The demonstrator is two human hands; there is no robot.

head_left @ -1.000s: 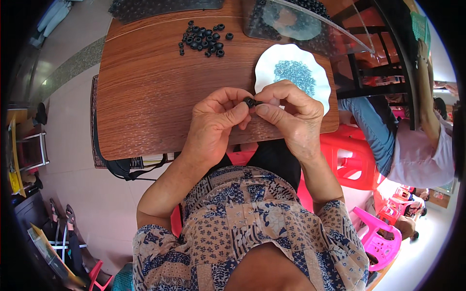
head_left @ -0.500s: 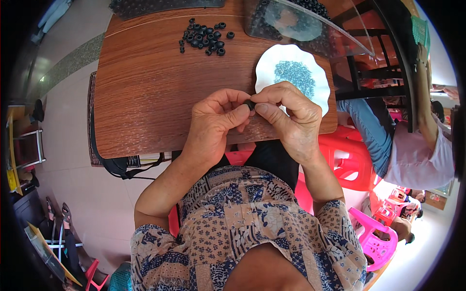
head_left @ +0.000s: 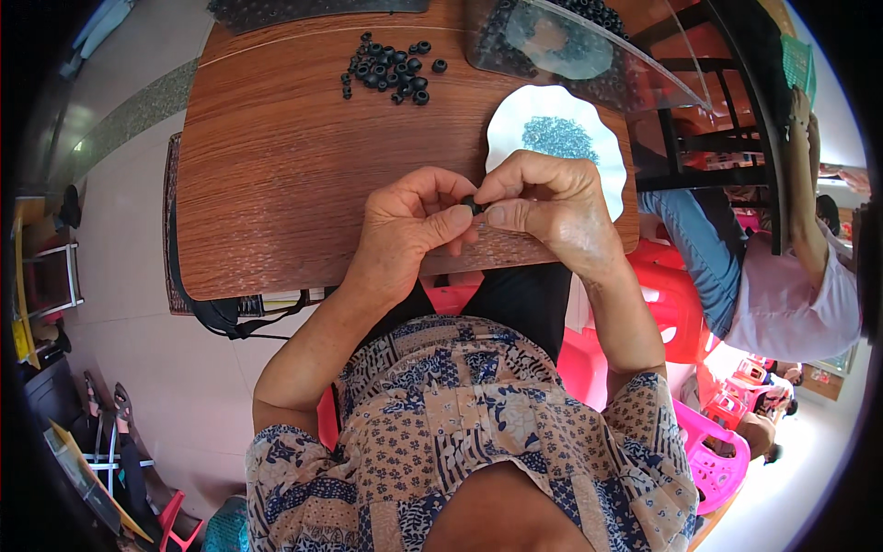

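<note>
My left hand (head_left: pixel 409 235) and my right hand (head_left: pixel 547 212) meet over the near edge of a brown wooden table (head_left: pixel 276 166). Between their fingertips they pinch a small black ring (head_left: pixel 470 204). Just beyond my right hand stands a white scalloped dish (head_left: pixel 515 120) with a heap of tiny blue-grey bits (head_left: pixel 558 138) in it. A pile of several black rings (head_left: pixel 391 69) lies at the far side of the table.
A clear plastic bag (head_left: pixel 570 46) with dark pieces lies at the far right of the table. Another person (head_left: pixel 782 276) in a pale shirt sits to the right by a dark metal frame (head_left: pixel 727 101). Red and pink plastic stools (head_left: pixel 671 304) stand below.
Both hands stay pinched together on the small black ring; the fingers have shifted only slightly. The view has drifted a little.
</note>
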